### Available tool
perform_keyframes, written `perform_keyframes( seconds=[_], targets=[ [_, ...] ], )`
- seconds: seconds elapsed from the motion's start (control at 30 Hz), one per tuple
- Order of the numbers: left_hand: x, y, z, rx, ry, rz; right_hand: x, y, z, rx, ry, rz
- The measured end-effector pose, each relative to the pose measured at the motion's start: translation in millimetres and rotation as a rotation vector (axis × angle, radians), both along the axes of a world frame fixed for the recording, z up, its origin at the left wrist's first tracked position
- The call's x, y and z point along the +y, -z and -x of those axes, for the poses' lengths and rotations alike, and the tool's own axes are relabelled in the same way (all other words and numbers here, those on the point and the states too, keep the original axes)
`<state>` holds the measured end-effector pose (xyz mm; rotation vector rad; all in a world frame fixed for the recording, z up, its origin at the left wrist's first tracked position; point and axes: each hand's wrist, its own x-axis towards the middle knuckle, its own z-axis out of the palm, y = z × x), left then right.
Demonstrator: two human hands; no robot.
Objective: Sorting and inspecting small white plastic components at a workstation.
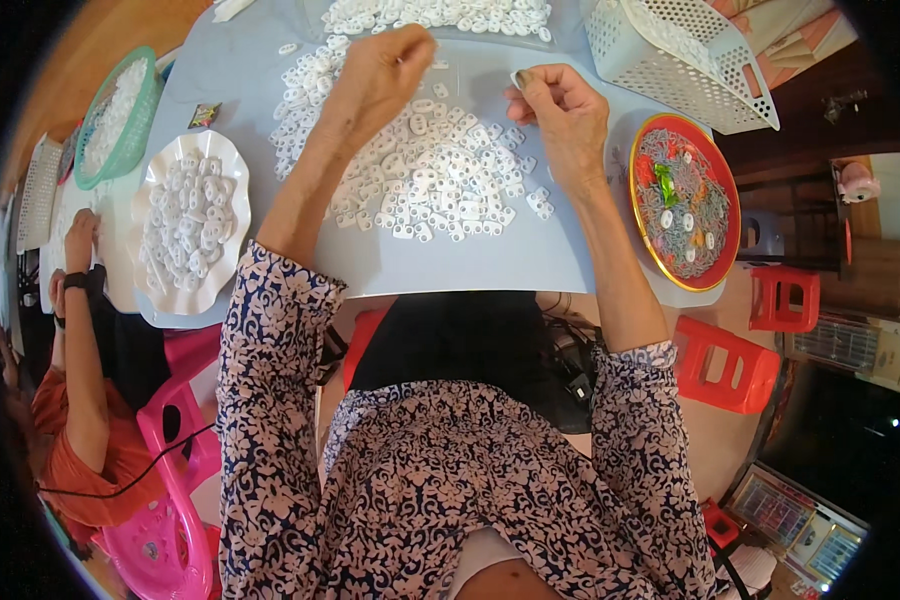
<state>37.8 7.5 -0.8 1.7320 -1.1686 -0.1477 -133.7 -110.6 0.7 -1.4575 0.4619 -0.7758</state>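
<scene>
Over the far part of the grey-blue table [390,262], my left hand [382,82] is closed with its fingers curled together. Whatever it may hold is hidden. To its right, my right hand [567,112] pinches a small white plastic piece [517,80] between thumb and fingertips. Below and between both hands spreads a loose pile of white plastic pieces [435,180], flat and rounded with small holes. On the left, a white wavy-rimmed dish [238,232] holds more white pieces. At the right lies a red gold-rimmed tray [638,215] with grey, spring-like bits, several white pieces and a green wrapper.
A clear container [545,35] of white pieces stands at the far edge, with a white perforated basket [710,85] to its right. A green basket [153,100] and a co-worker's hand [82,235] are at left. Red stools [727,365] and a pink chair [160,535] stand below.
</scene>
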Motion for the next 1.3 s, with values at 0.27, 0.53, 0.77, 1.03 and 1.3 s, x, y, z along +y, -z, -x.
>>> perform_keyframes(
  seconds=[0.27, 0.53, 0.77, 1.03, 1.3],
  targets=[
    [-19, 10, -17, -0.416, -0.091, 0.044, -7, 12, -1, 0.024, 0.021, 0.140],
    [-29, 8, 5, -0.352, 0.064, -0.004, -8, 12, 1, 0.005, 0.017, 0.130],
    [-22, 2, 6, -0.423, 0.078, -0.017, -6, 7, 2, 0.030, 0.045, 0.069],
    [-27, 13, 25, -0.593, 0.130, -0.167, -6, 6, -1, 0.053, 0.017, 0.097],
    [-19, -5, 23, 0.454, 0.171, -0.025, -4, 1, 1, 0.053, 0.011, -0.037]
  ],
)
